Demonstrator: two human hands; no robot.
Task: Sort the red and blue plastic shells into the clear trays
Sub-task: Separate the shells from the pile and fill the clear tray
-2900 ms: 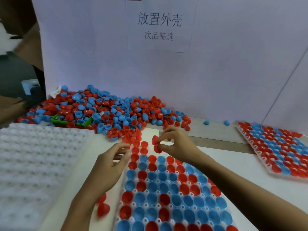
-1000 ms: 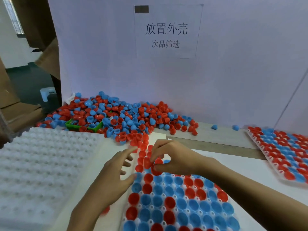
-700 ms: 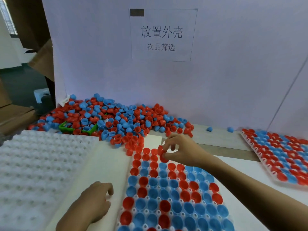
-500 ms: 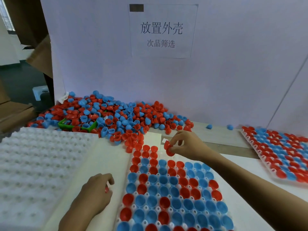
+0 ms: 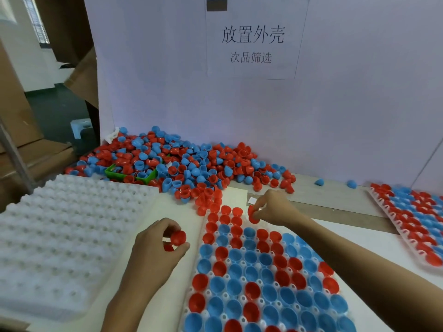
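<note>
The left hand [image 5: 153, 250] pinched a red shell [image 5: 178, 237] just left of the clear tray [image 5: 242, 295], half hiding another beneath; the right hand [image 5: 272, 207] gripped a partly covered red shell [image 5: 252, 215] at the tray's far edge.

Two bare forearms and hands [image 5: 157, 245], no sleeves, rings or gloves

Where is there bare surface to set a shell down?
Free: the white strip between the empty white tray and the filled tray, partly taken by the left hand; the bench between the shell pile and the right-side tray. Crowded: the pile.
</note>
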